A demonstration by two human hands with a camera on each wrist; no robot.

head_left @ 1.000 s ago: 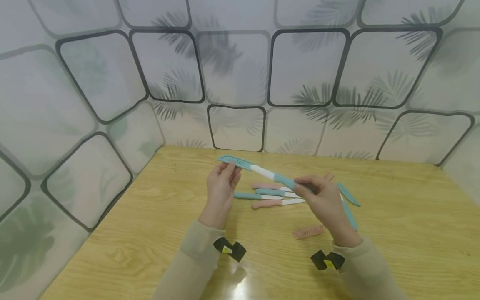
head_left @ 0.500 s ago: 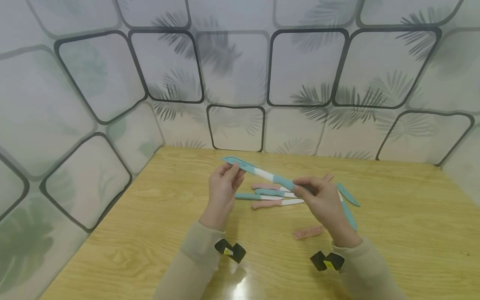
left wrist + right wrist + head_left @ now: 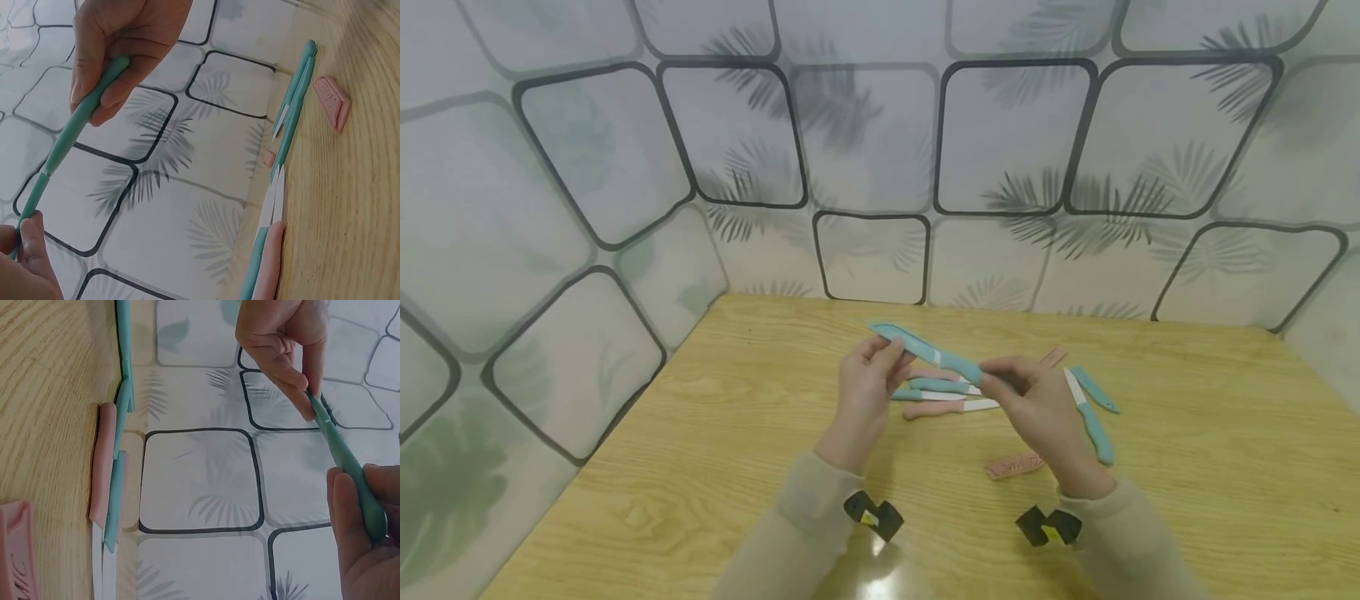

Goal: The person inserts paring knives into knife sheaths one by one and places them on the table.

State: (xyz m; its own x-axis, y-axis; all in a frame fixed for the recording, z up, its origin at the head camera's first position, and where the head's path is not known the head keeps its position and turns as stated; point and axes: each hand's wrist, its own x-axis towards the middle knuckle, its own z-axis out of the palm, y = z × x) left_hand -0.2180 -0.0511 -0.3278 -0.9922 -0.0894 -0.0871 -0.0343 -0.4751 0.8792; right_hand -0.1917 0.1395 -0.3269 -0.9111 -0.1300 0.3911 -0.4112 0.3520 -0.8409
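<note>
Above the table, my left hand (image 3: 863, 398) pinches a turquoise blade sheath (image 3: 913, 342) between thumb and fingers. My right hand (image 3: 1043, 410) grips the turquoise handle (image 3: 345, 459) of a knife (image 3: 958, 365). The white blade sits almost wholly inside the sheath; only a thin white sliver shows between sheath and handle. Sheath and knife form one tilted line, higher at the left. Beneath them lie several knives, including a pink-handled knife (image 3: 934, 408) and a turquoise-handled knife (image 3: 938, 385), their white blades pointing right.
Right of the right hand, another turquoise knife (image 3: 1096, 433) lies beside a turquoise sheath (image 3: 1096, 389). A pink sheath (image 3: 1015, 465) lies nearer on the wooden table (image 3: 700, 467); another pink sheath (image 3: 1054, 357) is farther back. A patterned wall (image 3: 880, 150) stands behind.
The left hand has moved right with the sheath, towards the right hand. The long white stretch of exposed blade has shrunk to a sliver. The right hand has barely shifted.
</note>
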